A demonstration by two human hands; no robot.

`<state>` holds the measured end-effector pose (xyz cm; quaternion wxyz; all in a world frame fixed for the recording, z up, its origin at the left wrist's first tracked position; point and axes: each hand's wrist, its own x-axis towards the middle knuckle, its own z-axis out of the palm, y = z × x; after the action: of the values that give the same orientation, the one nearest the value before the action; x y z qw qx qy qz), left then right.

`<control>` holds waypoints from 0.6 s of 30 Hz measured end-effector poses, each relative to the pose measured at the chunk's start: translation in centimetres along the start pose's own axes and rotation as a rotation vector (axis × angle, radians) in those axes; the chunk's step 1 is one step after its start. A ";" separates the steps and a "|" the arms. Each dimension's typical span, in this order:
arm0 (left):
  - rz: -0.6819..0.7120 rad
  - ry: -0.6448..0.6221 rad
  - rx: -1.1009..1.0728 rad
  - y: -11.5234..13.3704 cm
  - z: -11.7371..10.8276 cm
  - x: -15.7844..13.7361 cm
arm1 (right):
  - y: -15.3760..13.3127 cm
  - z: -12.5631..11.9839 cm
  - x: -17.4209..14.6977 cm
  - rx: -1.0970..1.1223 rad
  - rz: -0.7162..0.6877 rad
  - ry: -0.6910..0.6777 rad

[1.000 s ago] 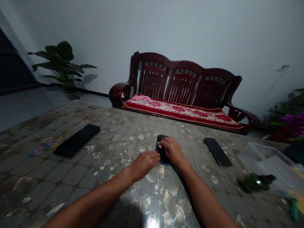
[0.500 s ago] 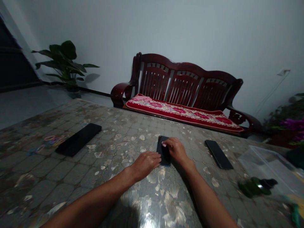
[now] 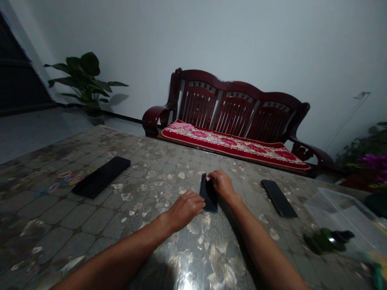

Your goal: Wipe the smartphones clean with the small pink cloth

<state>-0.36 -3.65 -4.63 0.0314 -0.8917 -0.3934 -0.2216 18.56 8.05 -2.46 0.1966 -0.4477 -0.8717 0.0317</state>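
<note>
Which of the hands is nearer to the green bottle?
Right. The right hand, at the far end of the middle phone, is left of the green bottle; the left hand, at that phone's left edge, is farther left.

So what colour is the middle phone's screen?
The screen looks black, best seen in the head view.

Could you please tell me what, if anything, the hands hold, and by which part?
The right hand holds a small pink scrap, its gripped part hidden; the left hand rests on the smartphone at its near left edge.
</note>
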 end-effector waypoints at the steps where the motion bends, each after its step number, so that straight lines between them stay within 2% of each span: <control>1: -0.001 -0.007 0.000 0.0 0.0 0.0 | -0.1 0.0 -0.1 0.011 -0.035 -0.012; 4: -0.005 -0.017 0.002 0.1 -0.1 0.1 | -0.1 0.0 -0.1 0.022 -0.047 -0.023; 8: 0.005 0.002 -0.001 0.1 -0.1 0.0 | 0.0 0.1 0.6 -0.015 0.101 0.010; 10: 0.012 0.013 -0.006 0.0 -0.1 0.0 | -0.2 0.3 0.9 -0.020 0.122 0.006; 16: 0.022 0.050 -0.021 -0.2 0.2 -0.2 | -1.1 0.2 0.9 0.088 -0.062 -0.081; 18: 0.027 0.067 -0.063 -0.4 0.2 -0.2 | -0.9 -0.1 0.7 0.105 -0.085 -0.098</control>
<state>-0.69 -3.50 -4.95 0.0192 -0.8894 -0.3731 -0.2633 17.54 8.06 -1.89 0.1780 -0.3973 -0.8957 0.0909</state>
